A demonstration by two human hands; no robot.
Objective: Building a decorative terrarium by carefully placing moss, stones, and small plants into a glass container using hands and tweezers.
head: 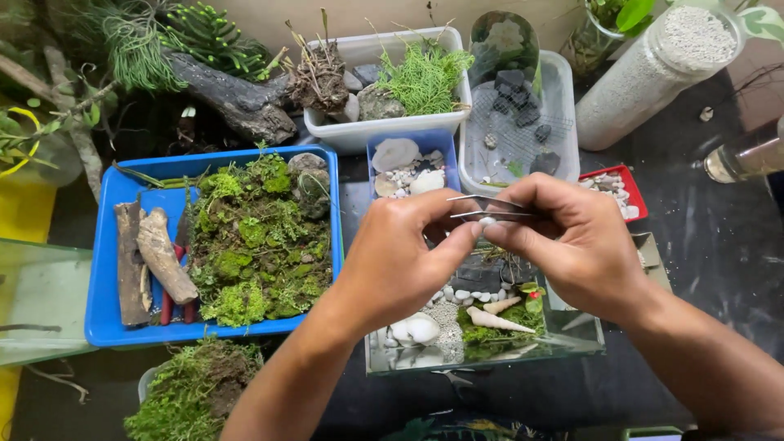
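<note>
Mid-frame, over small glass terrarium (572,339): left hand (400,261) and right hand (572,241) pinching thin metal tweezers (490,209), tiny white pebble (487,221) at fingertips.

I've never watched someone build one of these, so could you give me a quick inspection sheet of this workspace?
Surface: dark table, gritty specks.
Job's things: metal tweezers and a small white pebble held between both hands over a glass tank holding shells, pebbles, moss.
Clutter: blue tray of moss and driftwood; white tub of plants; small blue box of stones; jar of white grit.
Fingers: left hand and right hand both pinching.
Cables: nothing seen.
Surroundings: potted greenery, branches.
</note>
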